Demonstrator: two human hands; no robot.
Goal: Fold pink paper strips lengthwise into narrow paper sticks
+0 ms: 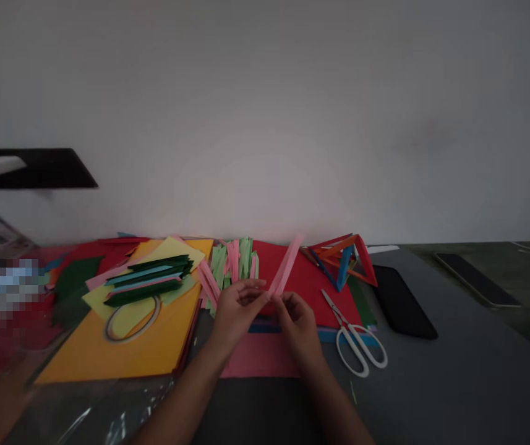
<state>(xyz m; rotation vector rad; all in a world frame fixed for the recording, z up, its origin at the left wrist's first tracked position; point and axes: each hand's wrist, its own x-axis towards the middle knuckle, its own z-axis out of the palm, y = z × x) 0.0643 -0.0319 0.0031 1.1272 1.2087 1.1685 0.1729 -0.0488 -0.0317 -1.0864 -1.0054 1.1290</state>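
Observation:
A pink paper strip (287,266), folded lengthwise or doubled, rises between my two hands at a slant. My left hand (241,307) pinches its lower end between thumb and fingers. From the other side, my right hand (298,318) grips the same end, fingers curled. Beneath them lie a red sheet (324,303) and a pink sheet (260,358). Beyond my left hand is a pile of light green strips (246,256) and pink strips (209,281). White-handled scissors (352,337) rest to the right of my right hand, blades partly open.
Orange sheets (153,355) on the left carry a tape ring (111,327) and dark green folded strips (153,284). A folded-strip shape in red, orange and blue (344,262) stands at back right. Beside it lies a black phone-like object (404,303). At far left, a person is partly visible, blurred out.

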